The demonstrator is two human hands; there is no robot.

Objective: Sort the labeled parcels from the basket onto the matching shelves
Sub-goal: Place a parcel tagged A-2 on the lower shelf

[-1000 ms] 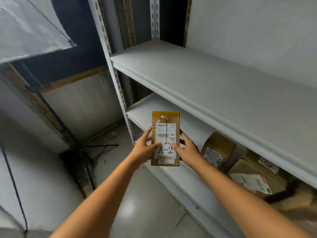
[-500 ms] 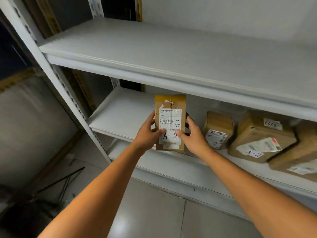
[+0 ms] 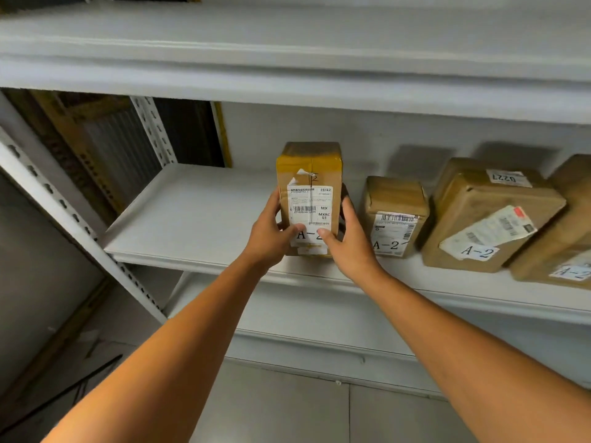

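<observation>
A tall brown parcel (image 3: 309,174) with a white label marked A-2 stands upright at the front edge of the middle shelf (image 3: 192,215). My left hand (image 3: 268,235) grips its left side, thumb on the label. My right hand (image 3: 350,235) grips its right side, thumb also on the label. To its right stand other A-2 parcels: a small box (image 3: 395,212), a larger tilted box (image 3: 489,219) and one cut off at the frame's right edge (image 3: 569,251). The basket is out of view.
A white upper shelf (image 3: 287,75) overhangs the middle one. A lower shelf (image 3: 319,321) sits below. A perforated white upright (image 3: 73,219) runs down the left. The left part of the middle shelf is bare. Grey tiled floor (image 3: 271,410) lies below.
The view has swung right and closer to the shelving. Both hands have carried the parcel forward onto the middle shelf's front edge, beside the other A-2 boxes.
</observation>
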